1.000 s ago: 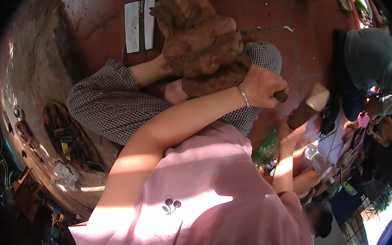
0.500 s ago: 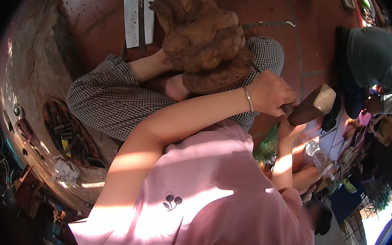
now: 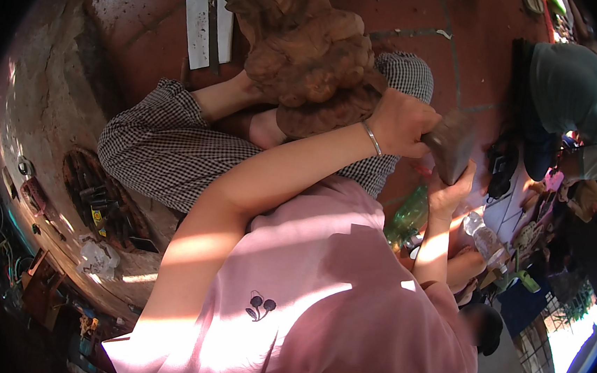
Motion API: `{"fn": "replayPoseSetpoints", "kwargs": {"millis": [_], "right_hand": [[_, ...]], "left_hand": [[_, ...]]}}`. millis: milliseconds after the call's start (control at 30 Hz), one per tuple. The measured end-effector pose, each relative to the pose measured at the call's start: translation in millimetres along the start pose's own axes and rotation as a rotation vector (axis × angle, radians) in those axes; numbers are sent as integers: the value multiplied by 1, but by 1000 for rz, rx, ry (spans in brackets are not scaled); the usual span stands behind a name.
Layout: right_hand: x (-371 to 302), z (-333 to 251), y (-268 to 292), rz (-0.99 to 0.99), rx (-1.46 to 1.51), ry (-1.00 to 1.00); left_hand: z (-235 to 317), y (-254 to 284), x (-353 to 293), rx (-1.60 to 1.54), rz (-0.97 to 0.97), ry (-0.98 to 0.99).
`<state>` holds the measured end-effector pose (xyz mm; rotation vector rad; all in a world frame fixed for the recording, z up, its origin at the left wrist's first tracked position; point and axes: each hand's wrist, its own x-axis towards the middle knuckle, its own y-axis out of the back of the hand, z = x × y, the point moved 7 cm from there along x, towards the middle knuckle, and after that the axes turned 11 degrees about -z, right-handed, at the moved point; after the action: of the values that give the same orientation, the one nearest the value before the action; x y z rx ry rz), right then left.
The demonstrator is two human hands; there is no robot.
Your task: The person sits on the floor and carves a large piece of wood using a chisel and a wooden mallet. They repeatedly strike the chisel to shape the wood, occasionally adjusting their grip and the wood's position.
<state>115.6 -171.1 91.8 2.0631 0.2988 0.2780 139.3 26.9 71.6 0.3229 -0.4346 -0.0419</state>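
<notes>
A brown wood carving with rounded, knobbly shapes stands between my crossed legs. My left hand, a silver bracelet at its wrist, is wrapped round a chisel whose end lies against the right side of the carving; most of the tool is covered by the fingers. My right hand grips a wooden mallet from below. The mallet's head, smeared by motion, is right beside the chisel's butt end; whether they touch I cannot tell.
Two white strips lie on the red tiled floor beyond my leg. To the left, a dark tray holds several tools, with a clear plastic bag nearby. A person in a grey-green top sits at right. A green plastic bottle lies near my right forearm.
The mallet has swung up and to the left, toward the chisel's butt end. My left hand and the chisel have shifted slightly up and left; the carving stays nearly in place.
</notes>
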Motion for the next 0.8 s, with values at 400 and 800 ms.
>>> {"fn": "replayPoseSetpoints", "kwargs": {"millis": [400,800], "right_hand": [[-17,26,-14,8,88,-16],[11,-6,12,-1,-120,44]], "left_hand": [[-4,2,-6,-8,33,-32],[-8,10,-1,-51,106,14]]}}
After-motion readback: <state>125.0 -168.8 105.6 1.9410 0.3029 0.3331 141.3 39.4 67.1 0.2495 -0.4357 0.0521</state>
